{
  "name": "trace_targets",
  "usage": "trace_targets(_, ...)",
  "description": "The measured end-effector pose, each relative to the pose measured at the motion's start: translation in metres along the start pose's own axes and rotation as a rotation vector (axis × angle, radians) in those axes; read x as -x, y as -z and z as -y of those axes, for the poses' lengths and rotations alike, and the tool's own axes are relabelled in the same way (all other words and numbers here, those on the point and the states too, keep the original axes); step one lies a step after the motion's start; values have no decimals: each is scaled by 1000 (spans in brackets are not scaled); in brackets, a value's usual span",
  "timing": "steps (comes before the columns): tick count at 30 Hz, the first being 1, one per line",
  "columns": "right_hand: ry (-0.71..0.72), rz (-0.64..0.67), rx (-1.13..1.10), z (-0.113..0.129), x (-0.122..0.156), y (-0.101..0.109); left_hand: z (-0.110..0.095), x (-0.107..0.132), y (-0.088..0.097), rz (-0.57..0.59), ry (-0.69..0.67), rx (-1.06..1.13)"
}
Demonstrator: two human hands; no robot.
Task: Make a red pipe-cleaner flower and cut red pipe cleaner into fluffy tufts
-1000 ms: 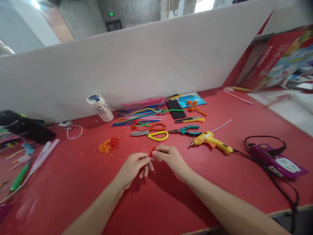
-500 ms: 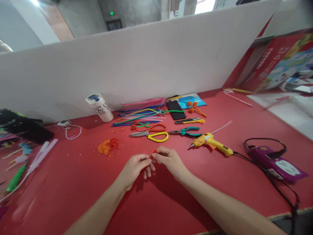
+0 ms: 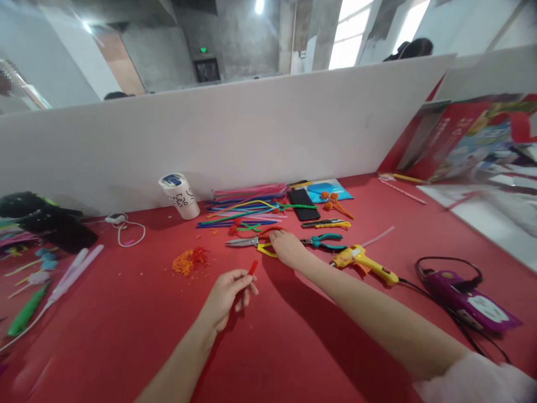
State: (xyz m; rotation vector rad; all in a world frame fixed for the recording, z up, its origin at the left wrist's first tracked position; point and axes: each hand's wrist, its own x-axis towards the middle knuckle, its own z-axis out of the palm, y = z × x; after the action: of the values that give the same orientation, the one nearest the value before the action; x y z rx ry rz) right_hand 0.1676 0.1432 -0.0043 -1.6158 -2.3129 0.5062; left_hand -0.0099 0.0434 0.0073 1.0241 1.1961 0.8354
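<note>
A short red pipe cleaner [image 3: 253, 267] is pinched between the thumb and fingers of my left hand [image 3: 231, 291], its end sticking up above the fingertips. My right hand [image 3: 288, 249] reaches over the table, its fingers curled down onto the handles of the scissors [image 3: 247, 242]. One handle is red and the other yellow, both partly covered by the hand; the blades lie on the table pointing left. Just past that hand are the teal-handled pliers [image 3: 329, 242]. Left of the scissors is a pile of orange and red fluff clippings [image 3: 188, 261].
Several coloured pipe cleaners [image 3: 247, 204] lie along the partition beside a phone [image 3: 302, 204]. A white cup [image 3: 180, 196] stands left of them. On the right are a yellow glue gun [image 3: 364, 262] and a purple power strip [image 3: 465, 299] with black cables. A hair straightener [image 3: 78, 271] lies left.
My right hand has left the red pipe cleaner and moved forward onto the scissors' handles. My left hand keeps the pipe cleaner, slightly lower left. The view has tilted up.
</note>
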Motion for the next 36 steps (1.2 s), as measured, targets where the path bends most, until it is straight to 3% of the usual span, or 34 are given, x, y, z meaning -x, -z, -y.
trace_targets(4,-18,34,123,6,-5,-7,2,4,4,5,10,25)
trace_targets(8,-57,67,103,7,6,-6,10,5,14,-9,28,56)
trace_targets(13,-127,122,-189,4,48,4,18,10,16,-27,86,3)
trace_targets(18,-163,176,-662,17,92,0,12,14,-11,92,31,-96)
trace_targets(21,-194,109,-883,25,103,-11,9,12,-28,189,71,-126)
trace_targets(25,-194,65,-1100,23,104,-25,10,10,-35,212,115,-139)
trace_targets(31,-191,31,-1212,17,102,-40,13,13,-29,176,110,-279)
trace_targets(36,-224,17,-1168,27,103,-31,12,12,-31,145,95,-258)
